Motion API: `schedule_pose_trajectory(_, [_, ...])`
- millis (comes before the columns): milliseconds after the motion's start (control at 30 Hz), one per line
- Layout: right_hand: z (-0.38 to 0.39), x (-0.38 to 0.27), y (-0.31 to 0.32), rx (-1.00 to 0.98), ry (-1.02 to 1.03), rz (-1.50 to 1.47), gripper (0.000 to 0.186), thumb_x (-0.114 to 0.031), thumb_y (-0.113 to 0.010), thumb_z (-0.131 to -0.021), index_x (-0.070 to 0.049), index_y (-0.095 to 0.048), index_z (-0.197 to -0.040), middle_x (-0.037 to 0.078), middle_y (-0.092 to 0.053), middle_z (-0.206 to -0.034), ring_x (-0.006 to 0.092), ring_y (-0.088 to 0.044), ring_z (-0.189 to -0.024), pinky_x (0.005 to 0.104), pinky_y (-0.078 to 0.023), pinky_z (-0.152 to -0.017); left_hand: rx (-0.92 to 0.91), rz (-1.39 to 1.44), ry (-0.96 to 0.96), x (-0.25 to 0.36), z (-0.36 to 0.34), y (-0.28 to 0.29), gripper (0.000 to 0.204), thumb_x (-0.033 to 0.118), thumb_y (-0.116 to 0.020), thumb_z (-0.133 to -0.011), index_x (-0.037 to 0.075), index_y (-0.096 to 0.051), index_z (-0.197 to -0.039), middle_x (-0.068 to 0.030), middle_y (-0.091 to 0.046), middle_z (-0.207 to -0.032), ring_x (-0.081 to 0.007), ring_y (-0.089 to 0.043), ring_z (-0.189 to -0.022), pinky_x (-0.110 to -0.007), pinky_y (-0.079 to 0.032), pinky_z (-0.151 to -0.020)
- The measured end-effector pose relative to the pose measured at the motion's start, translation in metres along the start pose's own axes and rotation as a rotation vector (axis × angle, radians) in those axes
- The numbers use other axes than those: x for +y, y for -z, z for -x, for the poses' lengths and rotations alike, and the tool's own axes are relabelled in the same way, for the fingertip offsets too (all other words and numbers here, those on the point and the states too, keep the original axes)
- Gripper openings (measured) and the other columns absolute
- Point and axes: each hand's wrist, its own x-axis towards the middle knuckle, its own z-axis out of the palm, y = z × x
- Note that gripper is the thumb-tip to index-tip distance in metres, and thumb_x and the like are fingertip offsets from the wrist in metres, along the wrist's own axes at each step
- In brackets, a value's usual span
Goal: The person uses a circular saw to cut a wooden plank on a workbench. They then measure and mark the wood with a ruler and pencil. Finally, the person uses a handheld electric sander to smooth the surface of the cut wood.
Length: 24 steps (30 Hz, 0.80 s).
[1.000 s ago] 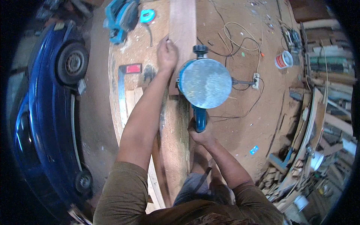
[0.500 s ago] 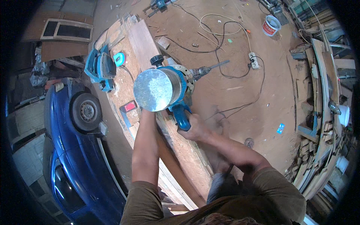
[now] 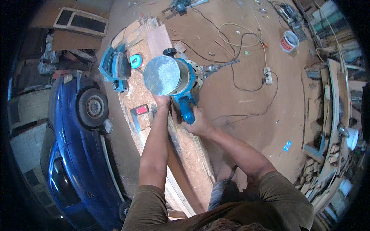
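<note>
A blue router [image 3: 189,79] with a round, shiny metal motor housing [image 3: 162,76] and a black knob hangs over the workbench. My right hand [image 3: 198,122] is closed around its blue handle [image 3: 186,109]. My left hand [image 3: 163,101] reaches in beneath the metal housing, which hides its fingers. Past the router's far side sticks out a metal shank like a drill chuck with a long bit [image 3: 219,66]; I cannot tell whether it is joined to the router. Under all this runs the dusty wooden workbench [image 3: 185,142], with a reddish board [image 3: 159,40] at its far end.
On the bench's left lie a blue power planer [image 3: 115,67], a turquoise tape measure [image 3: 135,61] and a red-and-black item [image 3: 142,110]. A blue car [image 3: 77,150] stands at left. Cords, a power strip [image 3: 268,75] and a bucket [image 3: 289,41] sit on the floor; timber [image 3: 331,115] is stacked right.
The router, with both hands, has moved farther along the bench, away from my body. The view has shifted slightly, so the car, bench and bucket appear displaced rightward. My right hand keeps its grip.
</note>
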Motion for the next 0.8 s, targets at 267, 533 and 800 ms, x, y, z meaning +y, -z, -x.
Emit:
schedule_pose_trajectory(267, [-0.037,0.006,-0.005,0.055,0.014,0.057,0.054,-0.016,-0.076,-0.074,0.001,-0.056,-0.121,0.020,-0.069,-0.090,0.0351,-0.071,-0.085,0.0442,-0.056,-0.079,-0.017,0.064,0.199,0.046,-0.004,0.003,0.036,0.022,-0.053,-0.104,-0.004,-0.063,-0.126,-0.0155,-0.072,-0.101,-0.0229,-0.067,-0.091,-0.036,-0.052,-0.084])
schedule_pose_trajectory(533, [-0.081,-0.005,-0.004,0.066,0.068,0.046,0.050,-0.011,-0.074,-0.077,0.000,-0.055,-0.121,0.009,-0.066,-0.093,0.0201,-0.065,-0.084,0.0368,-0.054,-0.079,0.088,0.039,0.123,0.083,-0.004,0.005,0.039,0.025,-0.053,-0.103,-0.002,-0.065,-0.129,-0.0279,-0.067,-0.121,-0.0405,-0.065,-0.113,-0.044,-0.048,-0.102])
schedule_pose_trajectory(800, [-0.135,0.002,-0.004,0.069,0.096,0.037,0.040,-0.006,-0.070,-0.077,-0.002,-0.055,-0.114,0.004,-0.057,-0.087,0.0159,-0.058,-0.078,0.0330,-0.051,-0.072,0.114,0.016,0.132,0.084,-0.001,0.008,0.036,0.026,-0.054,-0.103,0.004,-0.066,-0.129,-0.0236,-0.067,-0.121,-0.0411,-0.061,-0.116,-0.045,-0.046,-0.103])
